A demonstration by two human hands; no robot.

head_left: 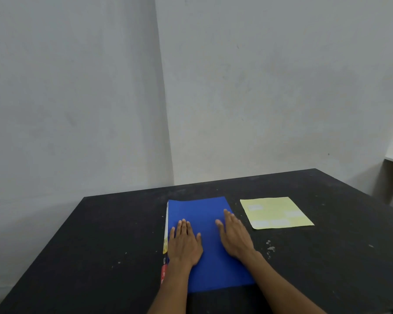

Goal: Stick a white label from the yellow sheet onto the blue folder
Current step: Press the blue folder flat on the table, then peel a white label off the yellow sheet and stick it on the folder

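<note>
Blue folder (204, 241): lies flat on our black table (100, 245), closed, long side running near-to-far, roughly mid-table.
Folder spine: along its left edge, a white strip w/ yellow, black & red printed bits; print too blurry to read.
Left hand (184, 243): we've got it palm down on the left part of the cover, fingers out straight & close together, thumb out to the right; flat open, gripping nothing.
Right hand (235, 236): palm down on the right part of the cover, near the right edge, fingers stretched toward the far side, thumb out to the left; also flat open, holding nothing.
Hands vs each other: apart, a bare band of blue cover between them.
Yellow sheet (276, 213): flat on the table just right of the folder, a strip of bare table between the two; not touched by either hand.
White labels (255, 208): approx. four pale rectangles on the sheet, one far-left, one mid-right, two along the near edge; faint, so we can't tell the exact count.
Table top: dusty, w/ pale specks near our right wrist.
Backdrop: plain grey-white walls meeting in a corner beyond the far edge.
</note>
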